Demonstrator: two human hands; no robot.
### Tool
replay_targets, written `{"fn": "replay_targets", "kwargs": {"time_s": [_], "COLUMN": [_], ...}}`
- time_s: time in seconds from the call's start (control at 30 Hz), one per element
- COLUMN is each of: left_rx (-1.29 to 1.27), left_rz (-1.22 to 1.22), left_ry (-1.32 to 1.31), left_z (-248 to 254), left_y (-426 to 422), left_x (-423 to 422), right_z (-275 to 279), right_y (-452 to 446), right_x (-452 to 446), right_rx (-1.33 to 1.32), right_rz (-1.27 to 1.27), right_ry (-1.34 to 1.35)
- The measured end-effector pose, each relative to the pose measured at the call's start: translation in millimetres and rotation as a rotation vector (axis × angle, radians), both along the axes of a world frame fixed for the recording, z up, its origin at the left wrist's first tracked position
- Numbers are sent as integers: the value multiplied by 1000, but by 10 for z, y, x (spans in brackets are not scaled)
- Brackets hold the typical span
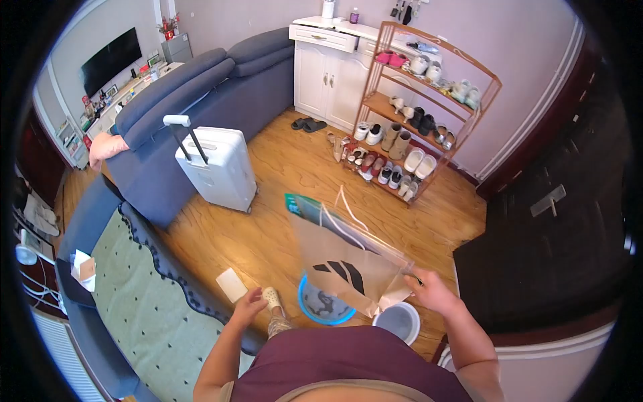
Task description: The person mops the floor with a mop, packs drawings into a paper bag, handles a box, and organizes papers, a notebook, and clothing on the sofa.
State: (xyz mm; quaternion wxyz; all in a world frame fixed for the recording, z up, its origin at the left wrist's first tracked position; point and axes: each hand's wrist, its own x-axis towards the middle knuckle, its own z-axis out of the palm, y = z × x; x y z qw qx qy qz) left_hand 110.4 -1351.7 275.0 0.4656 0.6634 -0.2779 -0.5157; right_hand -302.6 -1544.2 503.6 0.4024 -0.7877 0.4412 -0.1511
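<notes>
A brown paper bag [348, 264] with a black striped logo and white rope handles hangs tilted in front of me. My right hand [429, 289] grips its right edge. Something green and clear plastic show at the bag's top left. My left hand [250, 305] is away from the bag, its fingers apart and nothing in them, above the floor near a pale flat sheet [232, 285]. Below the bag are a blue-rimmed basin [321, 309] and a white bucket [400, 321], each partly covered by it.
A white suitcase [218, 167] with its handle raised stands beside the blue sofa [261, 74]. A wooden shoe rack [382, 104] stands by a white cabinet [321, 84]. Dark slippers [309, 124] lie on the floor. A dark door [556, 254] is at the right.
</notes>
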Motion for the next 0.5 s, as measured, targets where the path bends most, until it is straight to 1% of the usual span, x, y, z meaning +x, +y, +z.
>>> {"fn": "replay_targets", "kwargs": {"time_s": [0.13,0.17,0.2,0.23,0.27,0.3,0.33,0.37,0.4,0.43,0.47,0.5], "left_rx": [-122,-101,-161,-226,-225,-212,-199,-196,-218,-238,-305,-306], "left_rz": [-230,-211,-202,-201,-192,-210,-228,-228,-189,-156,-105,-128], "left_ry": [-321,-310,-321,-339,-341,-235,-128,-128,-37,59,147,154], "left_z": [163,314,521,701,819,916,1005,1122,1240,1286,1270,1316], "left_y": [-686,-800,-941,-1088,-1210,-1310,-1397,-1473,-1548,-1628,-1703,-1779], "left_x": [876,1073,1260,1479,1689,1872,2028,2163,2275,2377,2471,2549], "right_z": [315,376,445,523,605,662,688,710,735,751,732,747], "right_y": [-312,-427,-558,-675,-797,-902,-1017,-1104,-1179,-1232,-1304,-1384], "right_x": [1075,1323,1553,1764,1942,2082,2173,2262,2342,2422,2500,2567], "right_rx": [83,62,28,28,63,103,203,206,208,212,164,160], "right_rz": [47,116,182,191,220,241,213,214,216,212,225,202], "right_ry": [50,29,3,2,-37,-75,-26,-27,-53,-77,-160,-158]}}
